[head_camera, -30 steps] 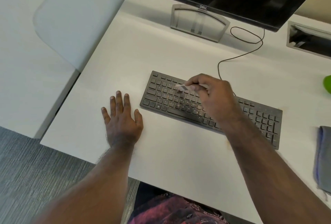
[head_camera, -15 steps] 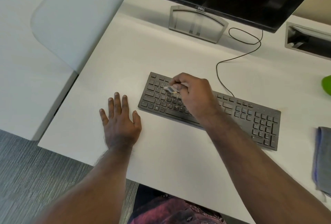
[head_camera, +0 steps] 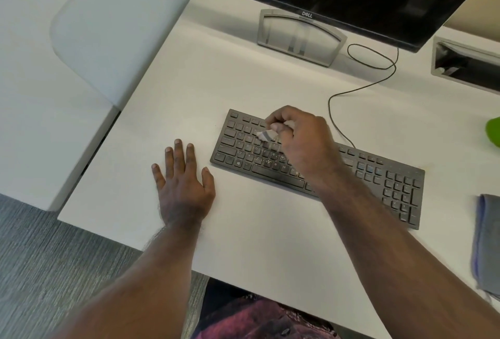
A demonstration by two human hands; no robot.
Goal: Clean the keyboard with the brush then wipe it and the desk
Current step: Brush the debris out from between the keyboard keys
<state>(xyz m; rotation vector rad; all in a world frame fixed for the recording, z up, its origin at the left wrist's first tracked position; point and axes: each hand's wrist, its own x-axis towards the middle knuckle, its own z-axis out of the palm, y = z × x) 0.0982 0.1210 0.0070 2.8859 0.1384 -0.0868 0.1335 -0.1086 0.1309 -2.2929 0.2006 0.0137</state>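
Fingers [head_camera: 276, 125] of my right hand [head_camera: 303, 143] pinched the small brush [head_camera: 265, 135], its pale, blurred tip down on the upper-left letter rows of the keyboard [head_camera: 395, 184]. My left hand [head_camera: 184, 184] lay flat on the bench [head_camera: 243, 81] just left of the keyboard, its fingers straight and slightly spread, holding nothing.

I judged the risks small but real. The keyboard was not braced, since my left hand was beside it and not touching, so a hard stroke could have skated it across the bench or tugged its cable [head_camera: 351, 89]. Quick flicks could also have thrown crumbs onto the bench, or pushed them deeper between the keys. The brush was held only at its end, so it could have twisted in the pinch. The cloth [head_camera: 487, 241] waited well apart at the right edge, so wiping had not begun.

Against the frame half a second earlier, the brush had gone slightly right and up the keyboard, from the left-hand keys toward the number row. A second back it was further right, over the middle keys. My left hand had not moved.
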